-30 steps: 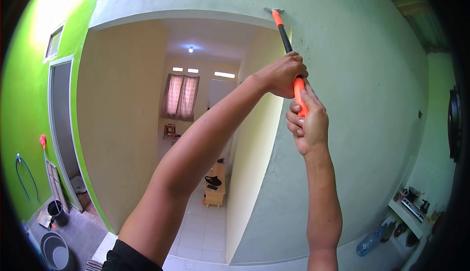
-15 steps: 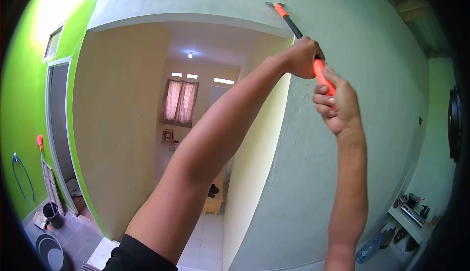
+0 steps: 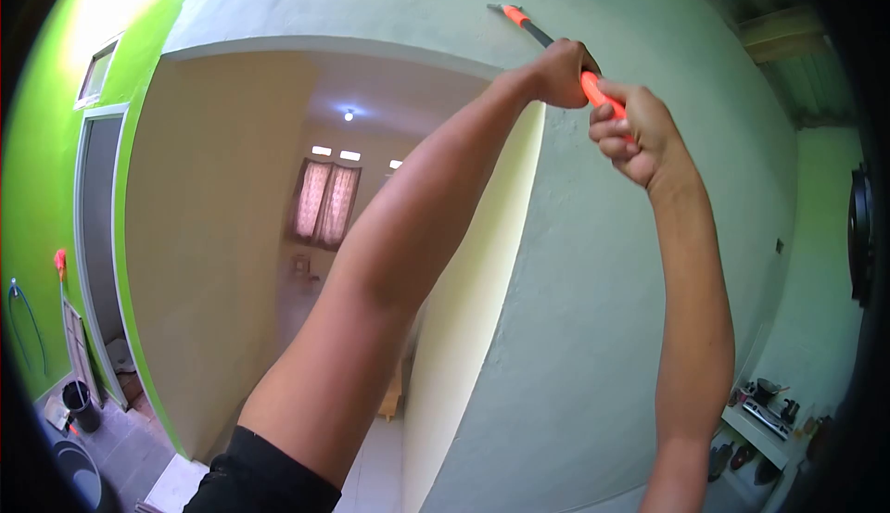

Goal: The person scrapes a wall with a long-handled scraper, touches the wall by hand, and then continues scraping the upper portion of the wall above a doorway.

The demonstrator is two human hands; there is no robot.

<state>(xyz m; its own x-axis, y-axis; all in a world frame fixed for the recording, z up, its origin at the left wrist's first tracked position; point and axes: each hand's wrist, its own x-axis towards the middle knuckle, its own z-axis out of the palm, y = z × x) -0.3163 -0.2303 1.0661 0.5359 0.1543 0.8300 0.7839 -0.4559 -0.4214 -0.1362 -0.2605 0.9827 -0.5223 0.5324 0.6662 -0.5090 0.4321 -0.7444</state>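
Observation:
Both raised hands are closed on one long scraper [image 3: 537, 33], with an orange grip, a dark shaft and an orange head. Its thin metal blade is against the pale green wall [image 3: 612, 263], above the right part of the opening. My left hand [image 3: 565, 73] wraps the handle where the dark shaft meets the orange grip, hiding that stretch. Lower down, my right hand [image 3: 640, 133] grips the orange end, thumb pointing up along it. The tool slants up to the left.
A wide wall opening [image 3: 222, 235] leads to a room with a curtained window [image 3: 326, 202]. At lower left stand a black bucket [image 3: 82, 405] and a grey tub [image 3: 79, 471]. A stove [image 3: 769, 418] sits on a shelf at lower right, with shoes [image 3: 744, 456] beneath.
Both hands have moved up in view with the scraper, and its head has slid left along the wall. The handle leans more sideways. The camera view has shifted slightly too.

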